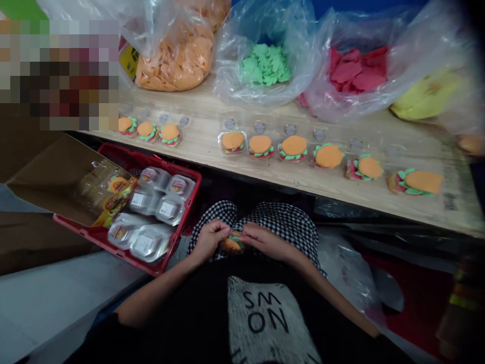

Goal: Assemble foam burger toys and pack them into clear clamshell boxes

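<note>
Over my lap, my left hand (210,237) and my right hand (263,240) both pinch a small toy burger (232,244) with an orange bun and green and red layers. Fingers of both hands are curled round it. On the wooden table (379,197) ahead lies a row of similar toy burgers (293,148) in clear plastic trays. A second group of three burgers (147,130) sits further left.
A red basket (174,242) with packed clear boxes (159,202) stands at my left, beside a cardboard box (49,177). At the back of the table are plastic bags of orange pieces (178,60), green pieces (265,63), red pieces (356,68) and yellow pieces (428,93).
</note>
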Motion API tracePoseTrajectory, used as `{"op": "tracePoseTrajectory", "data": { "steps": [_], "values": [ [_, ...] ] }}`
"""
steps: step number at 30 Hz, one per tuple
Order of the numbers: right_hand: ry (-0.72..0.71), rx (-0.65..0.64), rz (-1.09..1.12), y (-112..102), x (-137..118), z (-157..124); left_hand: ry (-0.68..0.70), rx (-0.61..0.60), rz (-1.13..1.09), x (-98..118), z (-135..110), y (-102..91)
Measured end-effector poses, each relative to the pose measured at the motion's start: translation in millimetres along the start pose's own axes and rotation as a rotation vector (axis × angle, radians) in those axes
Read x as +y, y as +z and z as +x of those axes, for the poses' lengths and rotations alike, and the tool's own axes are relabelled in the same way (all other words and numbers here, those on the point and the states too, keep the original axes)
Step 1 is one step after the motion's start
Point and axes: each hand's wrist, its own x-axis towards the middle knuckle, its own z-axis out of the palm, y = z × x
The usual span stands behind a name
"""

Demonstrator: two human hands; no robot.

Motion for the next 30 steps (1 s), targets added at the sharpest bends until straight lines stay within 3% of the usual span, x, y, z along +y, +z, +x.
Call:
{"op": "tracePoseTrajectory", "data": {
  "steps": [4, 7, 13, 16, 18, 21, 23, 25, 28, 30],
  "values": [
    [-0.006, -0.004, 0.006, 1.4, 2.4, -0.3, -0.054, -0.010, -0.064, -5.3, -1.1, -0.7],
    [-0.006, -0.005, 0.005, 0.1, 1.9, 2.5, -0.050, -0.087, -0.014, 4.2, -0.7, -9.8],
    [-0.130, -0.091, -0.007, -14.3, -11.2, 24.4, 0.240, -0.436, 0.621, 54.2, 5.3, -27.5],
    [-0.157, -0.128, 0.117, -19.0, -10.3, 34.7, 0.201, -0.506, 0.710, 62.0, 12.8, -27.6],
    [-0.036, -0.020, 0.263, -18.8, -3.9, 36.0, 0.116, -0.458, 0.535, 58.0, 18.9, -25.9],
    [0.193, 0.255, 0.462, -15.1, 6.0, 31.4, 0.017, -0.213, -0.019, 47.5, 26.8, -17.4],
    [0.231, 0.332, 0.501, -12.2, 8.0, 28.1, -0.005, -0.034, -0.391, 41.2, 29.8, -5.1],
    [0.192, 0.399, 0.457, -11.4, 6.3, 26.0, 0.016, 0.062, -0.638, 35.7, 30.0, 11.2],
    [0.154, 0.502, 0.360, -17.2, 3.5, 20.5, 0.031, 0.102, -0.767, 25.7, 23.8, 30.8],
    [0.159, 0.412, 0.321, -24.4, 4.7, 12.7, -0.024, 0.068, -0.702, 17.3, 16.0, 33.1]
  ]
}}
